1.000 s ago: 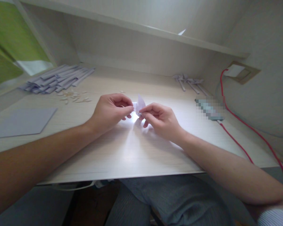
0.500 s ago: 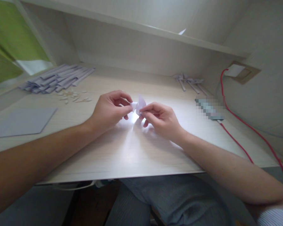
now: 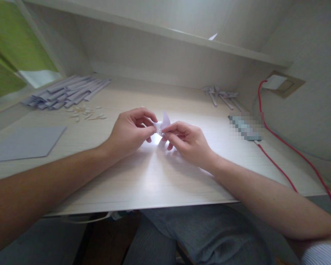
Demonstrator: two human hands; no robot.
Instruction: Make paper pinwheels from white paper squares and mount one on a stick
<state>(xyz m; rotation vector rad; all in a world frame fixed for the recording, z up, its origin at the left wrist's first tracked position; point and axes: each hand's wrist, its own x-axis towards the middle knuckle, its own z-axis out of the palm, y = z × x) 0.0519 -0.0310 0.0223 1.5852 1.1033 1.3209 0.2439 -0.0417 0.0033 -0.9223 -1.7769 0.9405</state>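
Note:
Between my hands is a small white paper pinwheel (image 3: 166, 119), its one pointed vane standing up. Thumb and fingers of my left hand (image 3: 130, 129) pinch its left part. My right hand (image 3: 188, 141) grips the lower right side with thumb and forefinger. Both hands are just above the desk, fingertips nearly touching. Bright light glares under the paper, and its lower folds are partly hidden by my fingers.
Rolled paper tubes (image 3: 68, 92) lie piled at the back left, with cotton swabs (image 3: 84, 111) before them and a paper sheet (image 3: 27, 142) nearer. At right are paper pinwheels on sticks (image 3: 220, 96), a blurred phone (image 3: 244, 127) and a red cable (image 3: 295, 141).
My left hand has shifted slightly right, closer to my right fingertips. The paper's left part is now less exposed, and the vane has turned a little.

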